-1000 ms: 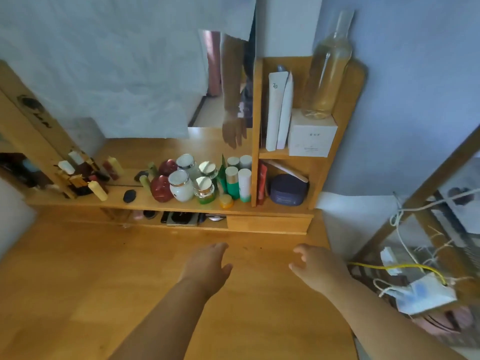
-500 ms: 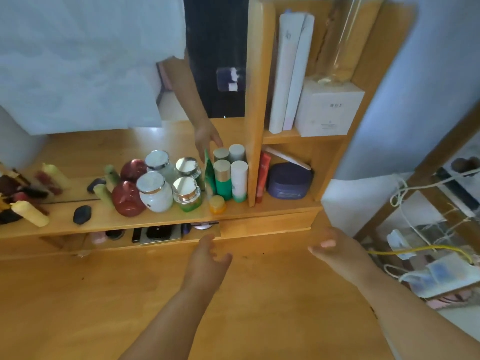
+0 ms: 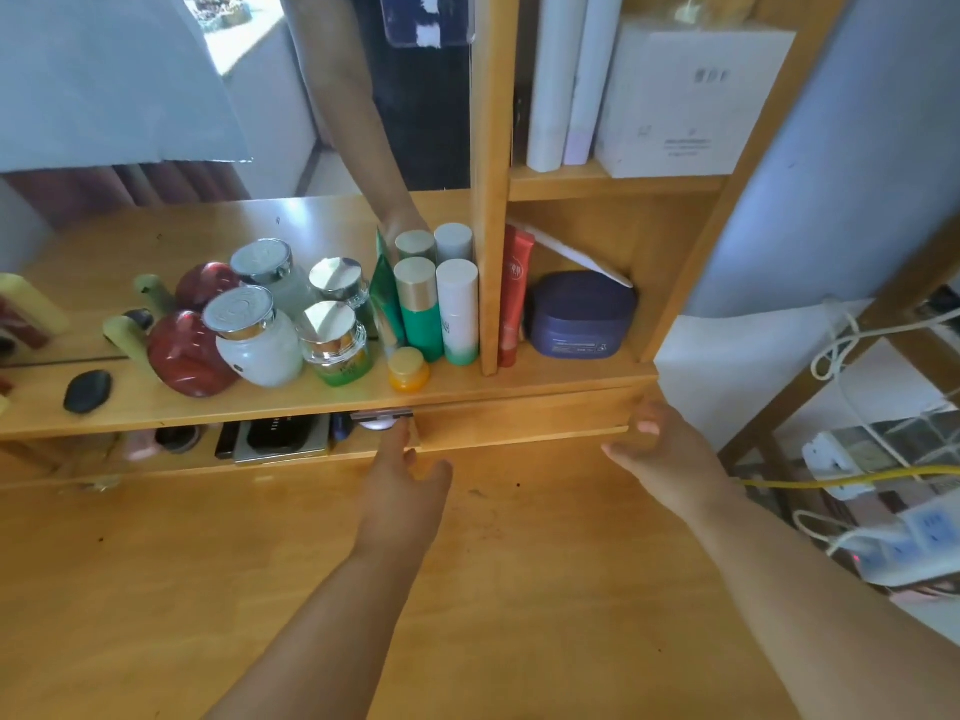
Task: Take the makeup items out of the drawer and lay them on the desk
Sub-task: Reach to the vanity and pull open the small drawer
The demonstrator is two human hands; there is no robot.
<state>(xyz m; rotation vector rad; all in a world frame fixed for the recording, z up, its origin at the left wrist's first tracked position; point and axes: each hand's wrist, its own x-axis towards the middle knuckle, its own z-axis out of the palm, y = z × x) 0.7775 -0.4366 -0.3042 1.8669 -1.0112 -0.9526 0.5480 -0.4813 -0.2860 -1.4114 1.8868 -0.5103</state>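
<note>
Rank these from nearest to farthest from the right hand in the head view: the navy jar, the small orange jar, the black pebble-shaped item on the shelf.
Measured from the right hand:
1. Navy jar, in the right cubby just above the hand.
2. Small orange jar, at the shelf's front edge, left of the divider.
3. Black pebble-shaped item, far left on the shelf.

A warm wooden desk (image 3: 519, 589) fills the foreground, lit by soft daylight. At its back stands a wooden shelf unit (image 3: 613, 181) with a mirror (image 3: 156, 96) to the left of its upright post. The wall (image 3: 852, 148) to the right is pale blue-grey. Beside the desk, a slanted wooden frame (image 3: 810, 387) leans over a tangle of white cables (image 3: 841, 350), a yellow cable (image 3: 831, 478) and a white power strip (image 3: 914, 548).
</note>
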